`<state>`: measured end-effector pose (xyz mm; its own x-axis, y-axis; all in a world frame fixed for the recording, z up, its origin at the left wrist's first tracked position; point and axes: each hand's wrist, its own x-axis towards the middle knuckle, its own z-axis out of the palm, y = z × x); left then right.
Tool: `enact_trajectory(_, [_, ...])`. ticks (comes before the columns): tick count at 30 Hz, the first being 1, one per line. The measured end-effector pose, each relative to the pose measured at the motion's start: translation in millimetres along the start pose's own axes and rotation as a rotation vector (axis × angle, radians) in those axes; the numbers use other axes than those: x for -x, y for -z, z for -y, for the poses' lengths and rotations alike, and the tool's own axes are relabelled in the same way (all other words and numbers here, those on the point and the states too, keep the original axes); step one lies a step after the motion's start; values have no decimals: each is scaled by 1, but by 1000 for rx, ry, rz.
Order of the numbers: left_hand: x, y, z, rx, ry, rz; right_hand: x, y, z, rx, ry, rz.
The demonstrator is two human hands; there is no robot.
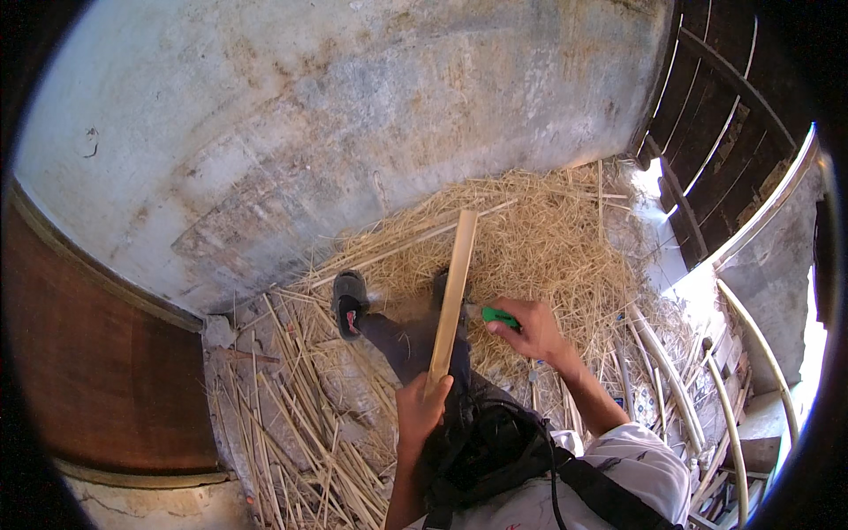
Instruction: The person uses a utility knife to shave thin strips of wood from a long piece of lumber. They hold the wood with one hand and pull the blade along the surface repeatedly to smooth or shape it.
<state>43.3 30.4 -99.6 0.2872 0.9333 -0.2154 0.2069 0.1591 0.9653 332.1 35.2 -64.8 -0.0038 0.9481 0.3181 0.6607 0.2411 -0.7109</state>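
My left hand (421, 408) is closed round the lower end of a split bamboo strip (456, 287), which slants upward and away over my legs. In my right hand (532, 329) is a green-handled knife (501, 318), gripped with the fingers wrapped round it. Its blade points left toward the bamboo's edge, about halfway along; whether it touches I cannot tell. Below the strip are my dark trouser legs and a dark shoe (350, 305); the other shoe is partly hidden behind the bamboo.
A heap of pale shavings (556, 238) covers the floor ahead, against a stained wall (424, 97). Loose thin bamboo sticks (300, 424) lie scattered at left. Thicker poles (667, 380) lie at right, near a dark plank door (724, 115). A brown wooden panel (106, 353) stands at far left.
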Motion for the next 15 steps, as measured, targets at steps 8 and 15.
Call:
enact_trajectory(8, [-3, 1, 8, 11, -22, 16, 17, -21, 3, 78, 202, 132])
enact_trajectory(15, [-5, 2, 16, -18, -49, -6, 21, -36, 5, 122, 217, 131])
